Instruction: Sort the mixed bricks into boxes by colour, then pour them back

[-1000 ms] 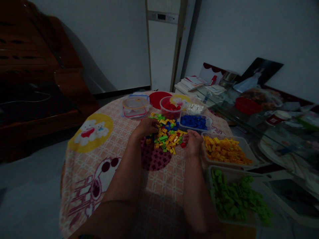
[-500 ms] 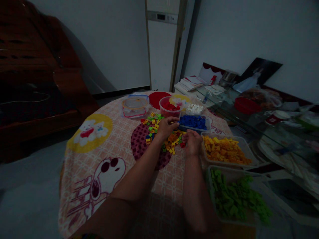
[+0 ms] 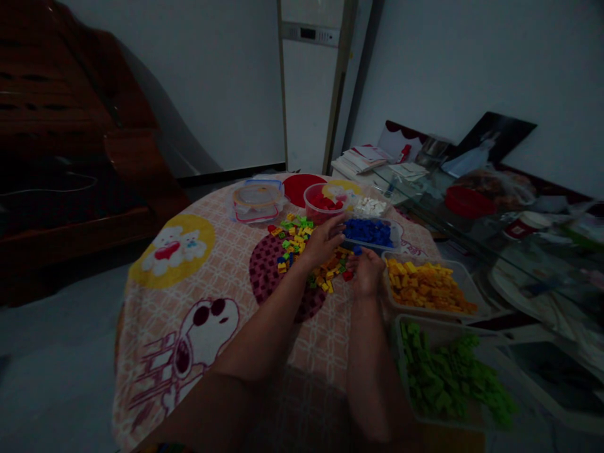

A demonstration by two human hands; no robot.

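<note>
A pile of mixed small bricks (image 3: 302, 248), yellow, green, blue and red, lies on the round table's patterned cloth (image 3: 198, 296). My left hand (image 3: 322, 242) reaches across the pile, its fingers close together at the edge of the tub of blue bricks (image 3: 370, 231); what they hold, if anything, is hidden. My right hand (image 3: 365, 272) rests at the pile's right side, curled, with a blue brick at its fingertips. A tub of yellow bricks (image 3: 427, 286) sits just right of that hand. A tub of green bricks (image 3: 448, 374) stands nearer me.
A round tub of red bricks (image 3: 323, 202), a small tub of white bricks (image 3: 370, 205), a lidded empty container (image 3: 257, 200) and a red lid (image 3: 297, 187) stand at the table's far side. A cluttered glass table (image 3: 495, 220) is on the right, dark wooden furniture (image 3: 70, 157) on the left.
My left hand has moved right from the pile's left side to the edge of the blue tub. My right hand has stayed at the pile's right side.
</note>
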